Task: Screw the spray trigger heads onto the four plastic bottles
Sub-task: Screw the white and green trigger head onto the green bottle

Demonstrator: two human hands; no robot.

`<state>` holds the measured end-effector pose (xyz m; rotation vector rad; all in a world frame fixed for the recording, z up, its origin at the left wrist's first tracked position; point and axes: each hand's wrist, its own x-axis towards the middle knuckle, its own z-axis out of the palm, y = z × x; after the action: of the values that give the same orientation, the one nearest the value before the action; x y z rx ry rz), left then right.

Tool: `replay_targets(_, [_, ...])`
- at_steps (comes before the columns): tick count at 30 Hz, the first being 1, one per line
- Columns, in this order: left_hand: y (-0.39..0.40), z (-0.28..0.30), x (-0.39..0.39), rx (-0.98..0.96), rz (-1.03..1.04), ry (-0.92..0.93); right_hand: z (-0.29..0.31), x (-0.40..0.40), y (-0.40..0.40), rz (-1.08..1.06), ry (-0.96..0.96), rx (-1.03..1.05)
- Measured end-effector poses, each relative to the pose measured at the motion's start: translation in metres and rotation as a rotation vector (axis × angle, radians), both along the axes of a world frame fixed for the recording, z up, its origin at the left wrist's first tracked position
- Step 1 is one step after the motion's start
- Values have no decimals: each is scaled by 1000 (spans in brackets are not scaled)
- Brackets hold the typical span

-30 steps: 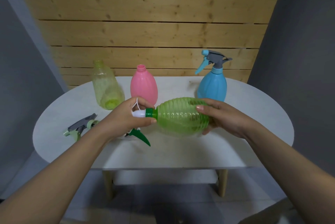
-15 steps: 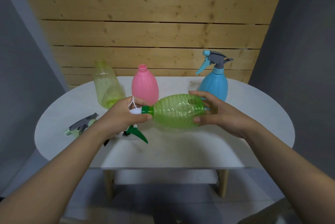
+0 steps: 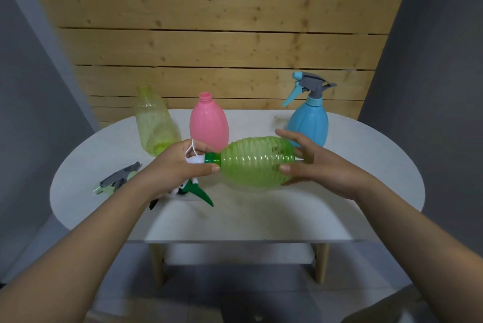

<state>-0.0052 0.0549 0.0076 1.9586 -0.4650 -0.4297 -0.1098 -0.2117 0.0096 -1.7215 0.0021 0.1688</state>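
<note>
A ribbed green bottle (image 3: 257,162) lies sideways in the air above the white table (image 3: 261,213), neck pointing left. My right hand (image 3: 316,166) holds its base end, thumb and fingers spread around it. My left hand (image 3: 177,166) grips the white and green trigger head (image 3: 198,187) at the bottle's green collar; the dark green lever hangs down below my hand. A pink bottle (image 3: 209,124) and a pale yellow bottle (image 3: 154,124) stand open-necked behind. The blue bottle (image 3: 309,121) carries its grey and blue trigger head.
A loose grey and pale green trigger head (image 3: 117,179) lies on the table's left side. A wooden plank wall (image 3: 222,35) rises behind the table. Grey panels flank both sides. The table's near edge runs just under my forearms.
The green bottle has risen slightly and turned. My right hand loosened and shifted its hold on the base, fingers more spread. My left hand stays on the trigger head.
</note>
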Motion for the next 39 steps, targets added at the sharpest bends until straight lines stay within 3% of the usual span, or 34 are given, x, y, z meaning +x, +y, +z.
replay_targets(3, [1, 1, 2, -16, 9, 20, 2, 1, 0, -23, -58, -16])
replay_targets(11, [-1, -2, -4, 14, -62, -7, 0, 1, 4, -53, 74, -145])
replay_targets(19, [-2, -2, 0, -34, -2, 52, 1, 3, -2, -42, -77, -52])
replay_targets(27, [-6, 0, -6, -10, -81, -20, -4, 5, 6, -77, 132, -94])
replay_targets(34, [-3, -3, 1, -77, -15, -15, -2, 3, 0, -35, -77, 34])
replay_targets(39, [-4, 0, -2, -73, -76, -25, 2, 3, 4, -102, -6, -29])
